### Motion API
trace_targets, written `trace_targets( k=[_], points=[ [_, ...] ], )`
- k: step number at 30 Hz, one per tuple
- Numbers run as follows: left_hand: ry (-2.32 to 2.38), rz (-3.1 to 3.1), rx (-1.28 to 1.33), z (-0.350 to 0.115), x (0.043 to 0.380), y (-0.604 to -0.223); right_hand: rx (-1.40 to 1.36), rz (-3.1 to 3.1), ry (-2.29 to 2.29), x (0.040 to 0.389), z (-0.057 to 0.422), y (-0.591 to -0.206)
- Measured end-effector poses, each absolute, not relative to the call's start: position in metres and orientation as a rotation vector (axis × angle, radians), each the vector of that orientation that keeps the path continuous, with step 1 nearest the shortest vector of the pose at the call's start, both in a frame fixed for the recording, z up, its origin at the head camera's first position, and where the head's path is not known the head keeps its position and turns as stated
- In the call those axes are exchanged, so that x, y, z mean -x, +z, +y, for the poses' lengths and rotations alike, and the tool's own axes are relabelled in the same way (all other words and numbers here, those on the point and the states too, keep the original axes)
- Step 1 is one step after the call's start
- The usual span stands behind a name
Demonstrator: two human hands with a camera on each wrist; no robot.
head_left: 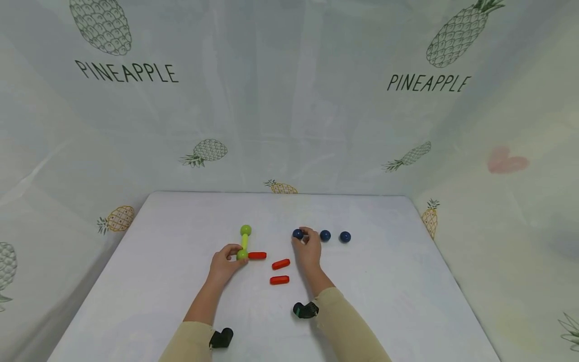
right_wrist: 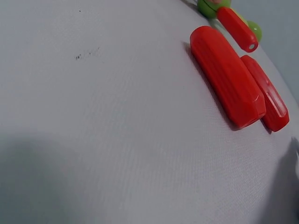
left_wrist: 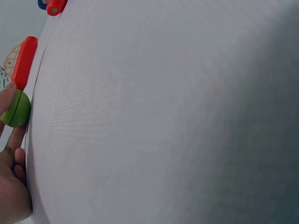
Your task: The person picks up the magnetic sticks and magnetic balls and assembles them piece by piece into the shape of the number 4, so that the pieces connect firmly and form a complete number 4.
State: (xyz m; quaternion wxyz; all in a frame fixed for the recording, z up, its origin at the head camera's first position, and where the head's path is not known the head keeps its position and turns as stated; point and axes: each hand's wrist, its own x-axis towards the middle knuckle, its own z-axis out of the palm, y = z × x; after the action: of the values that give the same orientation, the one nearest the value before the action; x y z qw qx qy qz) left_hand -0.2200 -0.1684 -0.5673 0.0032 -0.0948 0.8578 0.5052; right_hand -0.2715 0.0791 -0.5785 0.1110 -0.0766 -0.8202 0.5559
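Observation:
My left hand (head_left: 224,263) pinches a green ball (head_left: 242,255) between thumb and fingers. From that ball a yellow-green rod (head_left: 245,242) runs away from me to a second green ball (head_left: 246,230). A red rod (head_left: 258,255) sticks out to the right of the held ball; in the left wrist view this red rod (left_wrist: 25,63) meets the green ball (left_wrist: 17,109). Farther right, my right hand (head_left: 309,249) has its thumb and fingertips around a dark blue ball (head_left: 297,234). The right wrist view hides most of that hand.
Two loose red rods (head_left: 281,264) lie between the hands, one nearer to me. To the right of my right hand sit two more dark blue balls, one closer (head_left: 325,235) and one farther (head_left: 345,237). A pineapple-print curtain (head_left: 280,100) hangs behind the white table (head_left: 384,301).

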Motion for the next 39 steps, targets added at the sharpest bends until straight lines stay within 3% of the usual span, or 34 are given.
trace_targets(
  k=[39],
  points=[
    [1.592,2.663,0.307,-0.17,0.221,-0.571,0.103,-2.468,1.83,0.234,0.058,-0.567]
  ],
)
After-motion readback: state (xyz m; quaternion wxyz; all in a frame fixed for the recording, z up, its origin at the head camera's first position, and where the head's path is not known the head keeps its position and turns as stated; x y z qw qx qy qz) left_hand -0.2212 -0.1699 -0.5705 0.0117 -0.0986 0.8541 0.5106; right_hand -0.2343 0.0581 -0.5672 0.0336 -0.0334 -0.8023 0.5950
